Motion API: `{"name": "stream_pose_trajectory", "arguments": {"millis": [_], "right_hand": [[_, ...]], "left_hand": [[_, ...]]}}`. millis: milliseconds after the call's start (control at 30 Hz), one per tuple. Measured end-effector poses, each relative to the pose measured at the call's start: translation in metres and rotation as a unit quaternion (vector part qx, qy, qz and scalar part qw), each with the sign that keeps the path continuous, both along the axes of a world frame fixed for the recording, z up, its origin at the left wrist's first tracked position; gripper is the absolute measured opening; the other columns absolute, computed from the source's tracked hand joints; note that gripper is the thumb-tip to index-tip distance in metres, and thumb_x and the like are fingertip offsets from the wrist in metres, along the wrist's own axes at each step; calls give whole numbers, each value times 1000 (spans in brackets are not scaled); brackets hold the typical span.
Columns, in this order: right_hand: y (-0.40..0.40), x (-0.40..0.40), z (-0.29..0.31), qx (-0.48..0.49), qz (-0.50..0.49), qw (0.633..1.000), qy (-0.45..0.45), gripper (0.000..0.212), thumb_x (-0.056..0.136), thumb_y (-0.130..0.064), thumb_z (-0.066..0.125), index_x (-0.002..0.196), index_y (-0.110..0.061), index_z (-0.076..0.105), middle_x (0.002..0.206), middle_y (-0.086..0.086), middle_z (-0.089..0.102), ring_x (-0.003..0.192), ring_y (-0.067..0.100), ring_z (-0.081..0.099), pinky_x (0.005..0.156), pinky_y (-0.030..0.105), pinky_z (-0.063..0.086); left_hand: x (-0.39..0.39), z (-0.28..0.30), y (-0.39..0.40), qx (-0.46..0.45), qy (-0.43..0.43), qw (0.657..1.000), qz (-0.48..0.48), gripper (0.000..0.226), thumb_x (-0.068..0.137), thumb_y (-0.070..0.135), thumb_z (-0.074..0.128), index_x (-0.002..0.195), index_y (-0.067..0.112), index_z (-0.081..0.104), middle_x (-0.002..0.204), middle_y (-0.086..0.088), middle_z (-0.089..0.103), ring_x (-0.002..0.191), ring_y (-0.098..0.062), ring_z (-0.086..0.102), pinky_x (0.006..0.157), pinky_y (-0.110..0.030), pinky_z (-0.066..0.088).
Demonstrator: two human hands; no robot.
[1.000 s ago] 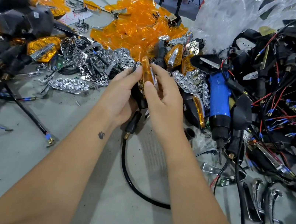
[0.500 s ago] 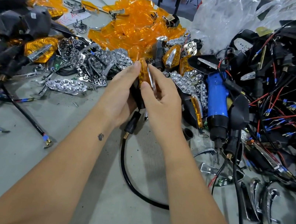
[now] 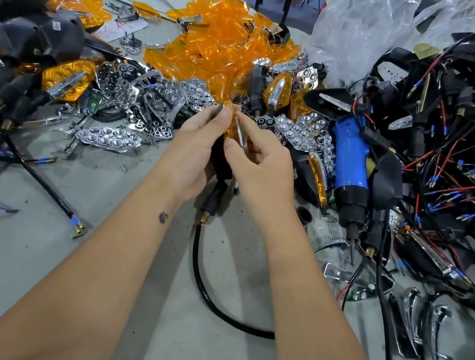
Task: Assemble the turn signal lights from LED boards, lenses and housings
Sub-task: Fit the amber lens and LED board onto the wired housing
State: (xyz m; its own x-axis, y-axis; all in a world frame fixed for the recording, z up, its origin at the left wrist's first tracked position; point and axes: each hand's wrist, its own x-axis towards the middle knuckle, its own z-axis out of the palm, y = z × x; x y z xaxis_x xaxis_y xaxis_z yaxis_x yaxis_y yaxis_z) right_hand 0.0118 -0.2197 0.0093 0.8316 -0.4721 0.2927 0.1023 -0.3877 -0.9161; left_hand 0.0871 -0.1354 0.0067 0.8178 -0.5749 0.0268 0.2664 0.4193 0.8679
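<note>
Left hand [image 3: 193, 154] and right hand [image 3: 259, 164] both pinch orange-lensed black plastic turn signal [image 3: 233, 129] between fingertips above grey table [image 3: 33, 241].

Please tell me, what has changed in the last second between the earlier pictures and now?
Very little. Both hands still hold the turn signal over the table; the left hand grips its black body and the right hand pinches the amber lens. The right fingers curled slightly more. Its cable and the blue screwdriver stayed put.

The grey desk [image 3: 122, 311] carries heaps — orange lenses [image 3: 216, 49], chrome reflectors [image 3: 109, 138], black housings with wires [image 3: 462, 128] — and a blue electric screwdriver [image 3: 352, 167].
</note>
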Motion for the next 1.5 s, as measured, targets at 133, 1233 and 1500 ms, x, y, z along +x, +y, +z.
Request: {"name": "stream_pose_trajectory", "arguments": {"millis": [133,1233,1500], "right_hand": [[0,2,-5,-16,7,1000,6,46,96,-18,59,141,-28,55,97,-11,56,85,-7,54,80,8,41],[-39,-10,-5,158,108,980,-48,59,83,-4,75,137,-19,57,137,-4,62,128,9,56,110,38,45],[-32,-9,-4,46,61,997,6,54,93,-13,67,143,-26,52,135,-9,60,131,-1,48,115,33,39]], "left_hand": [[5,-2,-1,4,-7,1000,12,20,104,15,46,109,10,65,89,-2,75,81,-15,72,68,-27,57],[-6,1,-18,-60,-21,997,-31,26,99,14,51,121,5,63,125,-11,68,113,-25,66,99,-49,52],[-9,-1,-24,17,-23,1000,6,16,97,14,59,109,4,65,108,-16,65,97,-26,66,88,-42,58]]}}
